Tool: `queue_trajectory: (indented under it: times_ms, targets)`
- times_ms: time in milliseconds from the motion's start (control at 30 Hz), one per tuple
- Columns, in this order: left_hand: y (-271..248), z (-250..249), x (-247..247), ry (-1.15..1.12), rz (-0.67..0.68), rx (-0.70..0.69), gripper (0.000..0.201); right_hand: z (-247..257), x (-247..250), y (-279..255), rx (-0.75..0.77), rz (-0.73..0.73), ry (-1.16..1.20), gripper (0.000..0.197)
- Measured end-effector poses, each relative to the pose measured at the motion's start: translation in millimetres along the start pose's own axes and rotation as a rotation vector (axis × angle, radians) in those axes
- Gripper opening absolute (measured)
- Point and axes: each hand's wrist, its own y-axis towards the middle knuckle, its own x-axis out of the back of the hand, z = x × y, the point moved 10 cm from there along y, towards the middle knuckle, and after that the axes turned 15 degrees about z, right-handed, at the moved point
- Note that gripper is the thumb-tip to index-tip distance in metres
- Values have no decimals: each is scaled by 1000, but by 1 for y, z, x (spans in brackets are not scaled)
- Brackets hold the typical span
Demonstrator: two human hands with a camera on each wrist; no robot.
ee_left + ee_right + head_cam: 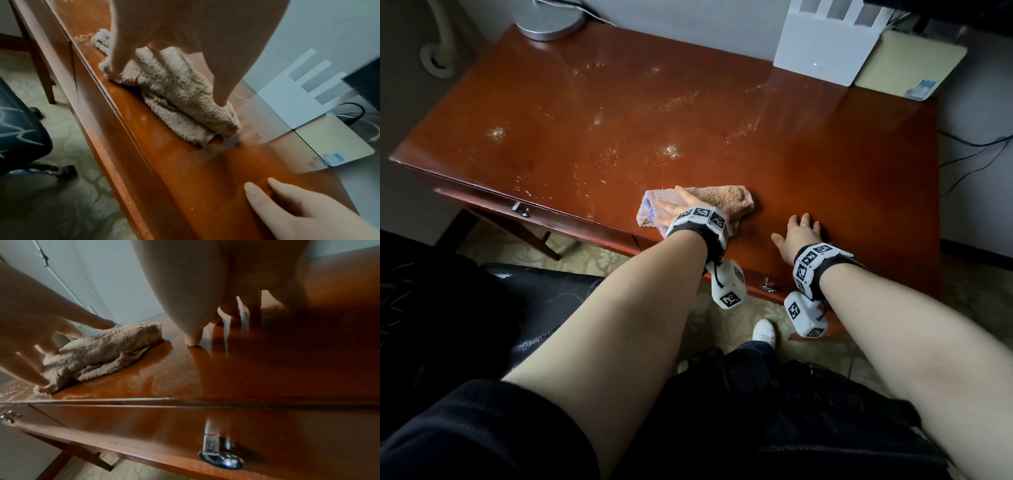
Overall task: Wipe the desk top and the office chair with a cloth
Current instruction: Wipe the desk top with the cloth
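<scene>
While left hand presses flat, fingers spread, on terry cloth at desk top's six o'clock edge, right hand braces open-palmed; best sweep overlapping strokes toward eleven o'clock dust.

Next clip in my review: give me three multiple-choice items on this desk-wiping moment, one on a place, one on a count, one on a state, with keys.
1. Where does the cloth lie?
A. near the front edge of the desk top
B. on the office chair
C. against the back wall

2. How many metal drawer handles show on the desk front in the head view?
A. none
B. two
C. four

3. How is the right hand?
A. gripping the cloth
B. lifted in a fist
C. flat on the bare wood

Key: 1 A, the cloth sits by the near edge under the left hand; 2 B, one handle at left and another handle between the wrists; 3 C, its fingers are spread on the wood, apart from the cloth.
</scene>
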Motion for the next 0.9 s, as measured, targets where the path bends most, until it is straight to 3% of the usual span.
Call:
queue_trajectory:
  times_ms: [333, 633, 900]
  targets:
    - [7, -16, -6, 157, 20, -56, 116, -3, 2, 6, 23, -4, 22, 74]
    - [35, -39, -8, 248, -38, -169, 115, -10, 18, 25, 67, 9, 16, 96]
    - [52, -74, -4, 307, -30, -225, 108, -7, 31, 43, 45, 3, 27, 97]
